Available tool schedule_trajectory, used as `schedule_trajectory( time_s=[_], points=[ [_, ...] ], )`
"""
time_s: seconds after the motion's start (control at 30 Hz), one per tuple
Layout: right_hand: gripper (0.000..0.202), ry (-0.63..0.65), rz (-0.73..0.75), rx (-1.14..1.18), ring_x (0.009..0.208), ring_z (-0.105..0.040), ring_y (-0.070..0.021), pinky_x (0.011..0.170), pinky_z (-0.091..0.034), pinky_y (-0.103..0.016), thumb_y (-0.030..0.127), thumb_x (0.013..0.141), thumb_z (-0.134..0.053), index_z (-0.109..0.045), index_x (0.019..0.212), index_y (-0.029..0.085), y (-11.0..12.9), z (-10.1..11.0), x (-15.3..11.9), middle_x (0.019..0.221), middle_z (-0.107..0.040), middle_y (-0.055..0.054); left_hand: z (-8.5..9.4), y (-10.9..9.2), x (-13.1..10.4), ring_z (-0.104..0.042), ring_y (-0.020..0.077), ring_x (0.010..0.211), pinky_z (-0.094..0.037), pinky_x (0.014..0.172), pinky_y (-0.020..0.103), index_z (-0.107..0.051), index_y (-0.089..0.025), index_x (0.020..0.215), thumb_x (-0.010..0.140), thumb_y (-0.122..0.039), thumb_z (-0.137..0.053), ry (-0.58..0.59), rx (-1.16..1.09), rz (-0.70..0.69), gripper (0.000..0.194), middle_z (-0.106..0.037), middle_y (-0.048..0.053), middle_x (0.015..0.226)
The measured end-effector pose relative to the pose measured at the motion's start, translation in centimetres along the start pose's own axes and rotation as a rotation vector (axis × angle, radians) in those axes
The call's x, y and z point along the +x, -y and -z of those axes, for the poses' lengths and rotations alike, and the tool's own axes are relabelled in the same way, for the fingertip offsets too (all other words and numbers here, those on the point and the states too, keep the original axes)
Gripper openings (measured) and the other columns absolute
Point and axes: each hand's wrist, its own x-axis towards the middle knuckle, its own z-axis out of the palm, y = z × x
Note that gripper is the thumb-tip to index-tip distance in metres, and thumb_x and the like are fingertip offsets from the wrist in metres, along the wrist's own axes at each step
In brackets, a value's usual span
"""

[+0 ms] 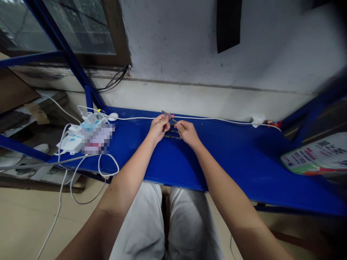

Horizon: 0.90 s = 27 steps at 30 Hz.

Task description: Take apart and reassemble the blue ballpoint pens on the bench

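A slim, dark, pen-like object (165, 113) slants between my two hands above the blue tabletop (173, 162). My left hand (159, 127) pinches it near its upper end. At its lower right end, the fingertips of my right hand (187, 132) are closed on it. Its exact kind is too small to make out. Below and between the hands, a few thin, dark, rod-like items (172, 137) lie on the tabletop, partly hidden by my fingers.
White power strips and plugs (71, 141) with tangled cables sit at the left, beside a blurred-out item (98, 139). A white cable (211, 118) runs along the back edge. A large printed bottle or container (317, 155) lies at the right. Blue frame bars (89, 97) rise at both sides.
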Motion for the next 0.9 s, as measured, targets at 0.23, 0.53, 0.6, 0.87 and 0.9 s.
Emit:
schedule_trajectory(
  time_s=[0.23, 0.53, 0.6, 0.87, 0.9],
  points=[
    [0.034, -0.042, 0.034, -0.139, 0.062, -0.047, -0.0169, 0.061, -0.035, -0.03, 0.051, 0.09, -0.056, -0.066, 0.081, 0.02, 0.36, -0.06, -0.16, 0.064, -0.055, 0.0, -0.27, 0.08, -0.07, -0.053, 0.004, 0.053, -0.03, 0.041, 0.019, -0.069, -0.014, 0.078, 0.086, -0.021, -0.079, -0.027, -0.002, -0.001, 0.014, -0.079, 0.012, 0.103],
    [0.027, -0.056, 0.049, -0.172, 0.064, -0.048, -0.0172, 0.064, -0.035, -0.031, 0.041, 0.088, -0.052, -0.066, 0.081, 0.019, 0.25, -0.16, -0.08, 0.067, -0.057, 0.0, -0.07, 0.22, -0.02, -0.054, 0.0041, 0.052, -0.031, 0.041, 0.019, -0.07, -0.014, 0.078, 0.085, -0.025, -0.081, -0.031, 0.05, -0.013, 0.017, -0.079, 0.012, 0.1],
    [0.027, -0.057, 0.047, -0.182, 0.062, -0.047, -0.0172, 0.064, -0.034, -0.031, 0.041, 0.088, -0.052, -0.066, 0.08, 0.019, 0.3, -0.16, -0.12, 0.065, -0.056, 0.0, -0.14, 0.16, -0.1, -0.052, 0.0041, 0.051, -0.029, 0.041, 0.02, -0.071, -0.014, 0.08, 0.086, -0.024, -0.079, -0.026, 0.061, -0.014, 0.014, -0.08, 0.012, 0.102],
    [0.028, -0.07, 0.025, -0.199, 0.063, -0.046, -0.0169, 0.063, -0.034, -0.031, 0.041, 0.089, -0.054, -0.068, 0.079, 0.02, 0.6, -0.16, -0.2, 0.064, -0.056, 0.0, -0.29, 0.0, -0.22, -0.054, 0.0054, 0.054, -0.026, 0.041, 0.021, -0.068, -0.015, 0.076, 0.086, -0.025, -0.079, -0.039, 0.044, 0.016, 0.019, -0.078, 0.011, 0.1],
    [0.028, -0.07, 0.022, -0.19, 0.063, -0.046, -0.0169, 0.062, -0.033, -0.031, 0.042, 0.089, -0.054, -0.068, 0.079, 0.02, 0.6, -0.11, -0.18, 0.064, -0.056, 0.0, -0.29, -0.07, -0.23, -0.055, 0.0056, 0.055, -0.026, 0.041, 0.021, -0.067, -0.015, 0.077, 0.085, -0.026, -0.08, -0.03, 0.033, 0.025, 0.018, -0.077, 0.01, 0.101]
  ],
)
